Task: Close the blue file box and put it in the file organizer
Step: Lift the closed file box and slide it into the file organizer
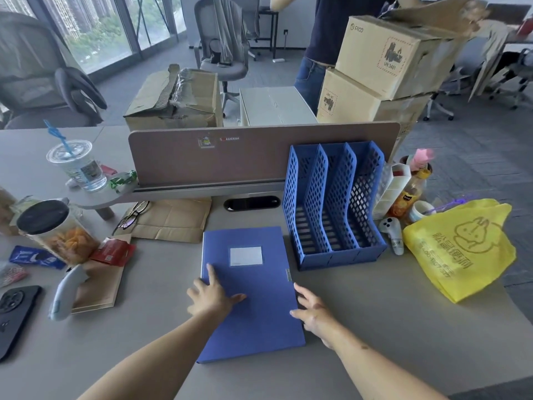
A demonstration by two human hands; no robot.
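The blue file box (253, 284) lies flat on the grey desk (375, 327) in front of me, lid down, with a white label near its far end. My left hand (212, 295) rests spread on the lid near its left edge, fingers apart. At the box's right edge, just below the small clasp, my right hand (311, 308) touches the side with its fingers. The blue file organizer (331, 206) stands upright just beyond and to the right of the box, its three slots facing me with nothing in them.
A yellow plastic bag (461, 249) and a white controller (393, 233) lie right of the organizer. Left of the box are a brown envelope (173, 220), glasses, a snack jar (54, 229), a phone and a second controller (67, 293). A desk divider (230, 157) stands behind; a person stands beyond it.
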